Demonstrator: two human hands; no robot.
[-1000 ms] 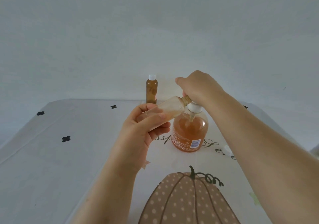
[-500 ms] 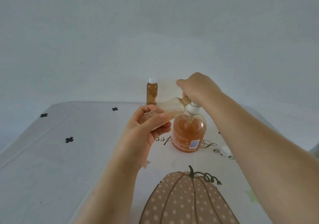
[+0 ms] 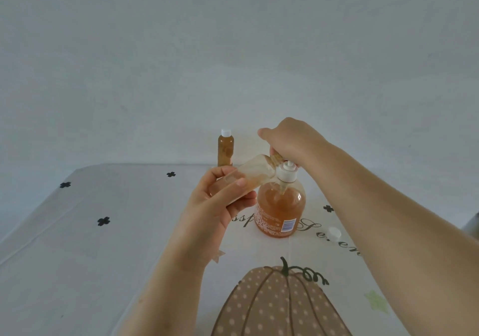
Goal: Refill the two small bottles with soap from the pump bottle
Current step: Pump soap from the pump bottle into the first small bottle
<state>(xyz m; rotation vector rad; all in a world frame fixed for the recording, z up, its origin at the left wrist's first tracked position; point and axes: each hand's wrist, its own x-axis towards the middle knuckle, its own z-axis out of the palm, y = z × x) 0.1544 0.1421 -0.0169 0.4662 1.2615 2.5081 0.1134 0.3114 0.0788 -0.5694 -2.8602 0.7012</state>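
While gripping tilted small bottle [image 3: 256, 173] in left hand [image 3: 215, 206], clasps top of pump bottle [image 3: 281, 206] with curled right hand [image 3: 287, 141].

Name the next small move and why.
Probably press the pump down with the right hand, holding the left hand steady. The tilted small bottle has its mouth at the spout of the pump bottle and looks mostly empty; a loose white cap lies on the table.
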